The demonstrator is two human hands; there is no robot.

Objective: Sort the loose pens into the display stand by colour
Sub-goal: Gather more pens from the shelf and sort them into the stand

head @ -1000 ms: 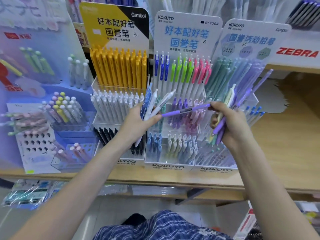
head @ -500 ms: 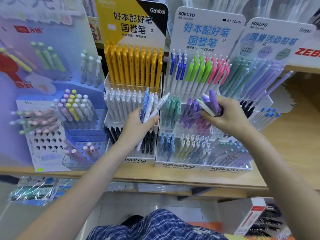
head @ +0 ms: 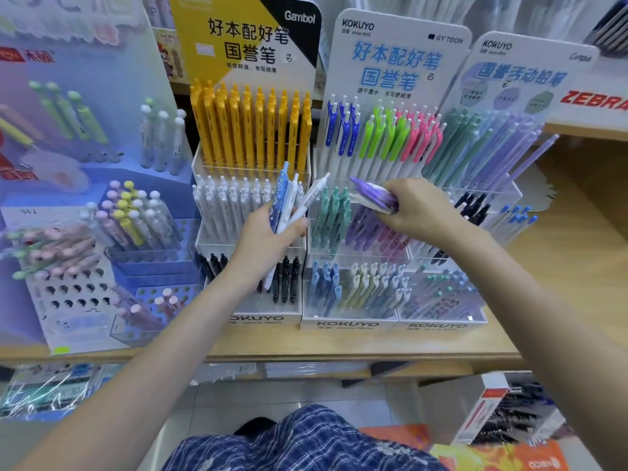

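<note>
My left hand [head: 268,232] grips a small bunch of white and blue pens [head: 294,198] upright in front of the white-pen row. My right hand [head: 419,210] holds a bundle of purple and white pens [head: 373,197], tips pointing left, just above the purple compartment [head: 365,232] of the middle Kokuyo display stand [head: 346,322]. That stand holds blue, green and pink pens at the back, teal, purple and pink in the middle row, pale blue and cream in front.
A yellow-pen Gambol stand [head: 251,130] is on the left, a pastel pencil stand [head: 482,154] on the right, a blue rack of capped pens [head: 129,215] far left. All sit on a wooden shelf [head: 560,266]. Packaged stock lies below.
My right hand has turned its purple bundle flatter and lowered it toward the purple compartment. One second ago it passed a single purple pen at the left hand. The left hand has stayed put.
</note>
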